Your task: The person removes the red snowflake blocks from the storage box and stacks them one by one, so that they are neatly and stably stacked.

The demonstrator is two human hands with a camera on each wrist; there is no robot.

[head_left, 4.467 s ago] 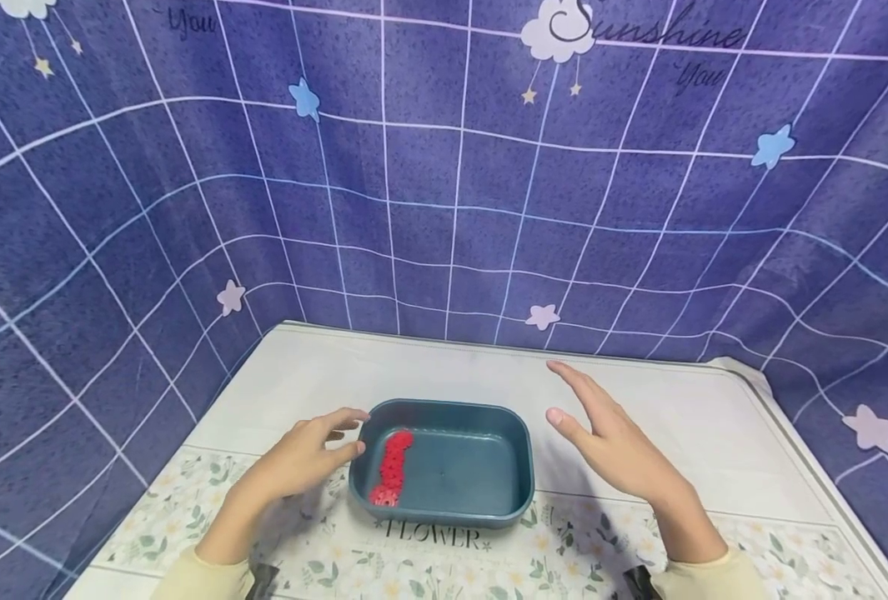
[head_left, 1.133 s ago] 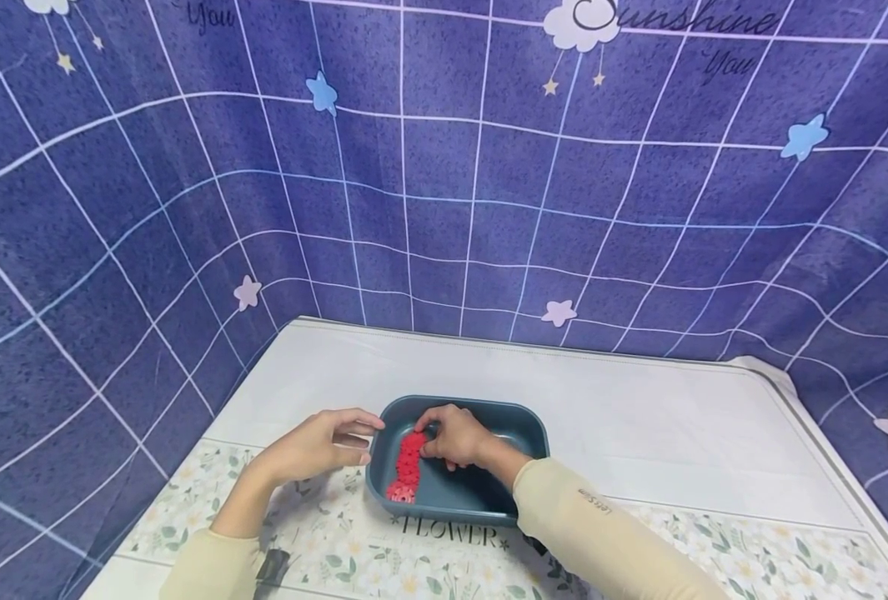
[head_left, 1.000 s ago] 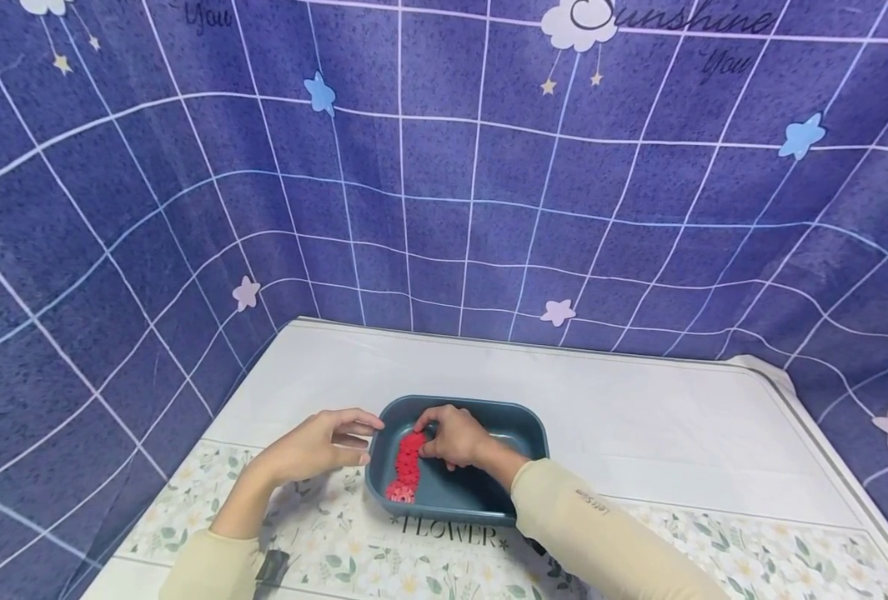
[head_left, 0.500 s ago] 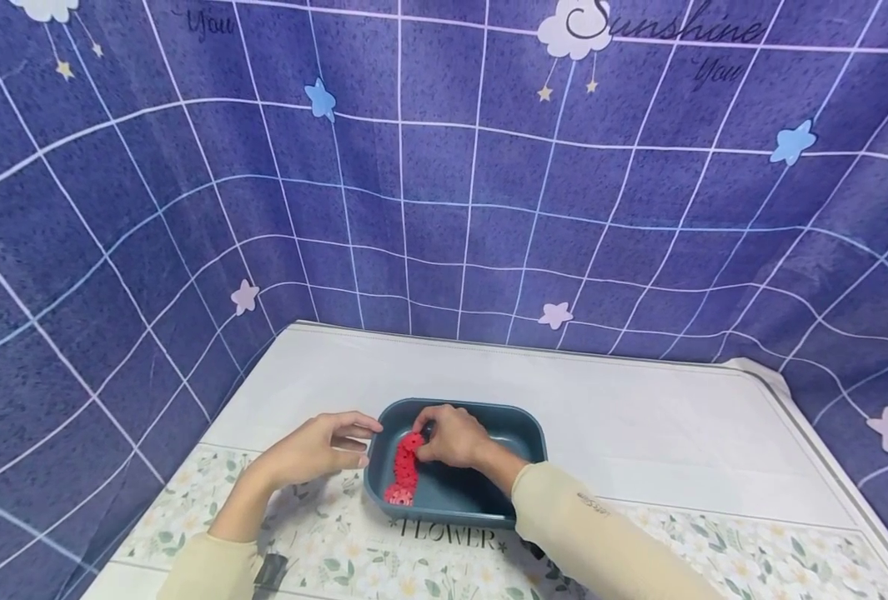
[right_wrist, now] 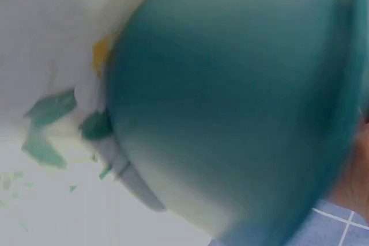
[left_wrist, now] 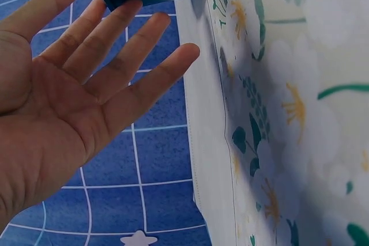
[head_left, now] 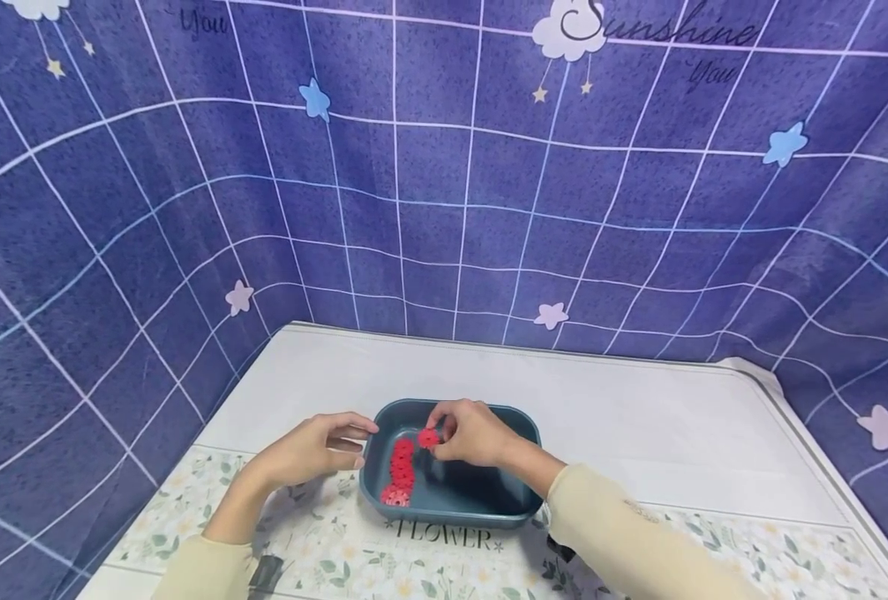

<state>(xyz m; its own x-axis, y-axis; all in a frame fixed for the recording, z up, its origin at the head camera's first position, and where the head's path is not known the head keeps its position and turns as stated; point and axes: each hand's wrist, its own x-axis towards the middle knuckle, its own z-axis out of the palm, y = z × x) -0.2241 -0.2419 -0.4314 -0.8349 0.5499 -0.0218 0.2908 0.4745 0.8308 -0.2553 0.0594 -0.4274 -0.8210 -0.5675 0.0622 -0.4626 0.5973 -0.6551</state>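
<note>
A small red flower-shaped piece point(head_left: 428, 438) is pinched between the fingers of the right hand point(head_left: 479, 434), over a dark teal tub point(head_left: 481, 519). More red pieces point(head_left: 402, 468) line its left end, beside the left hand point(head_left: 304, 451), fingers apart. The bench point(head_left: 639, 421) is floral-patterned in front.

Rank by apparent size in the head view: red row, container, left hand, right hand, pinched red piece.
1. Container
2. Left hand, right hand: too alike to rank
3. Red row
4. Pinched red piece
</note>
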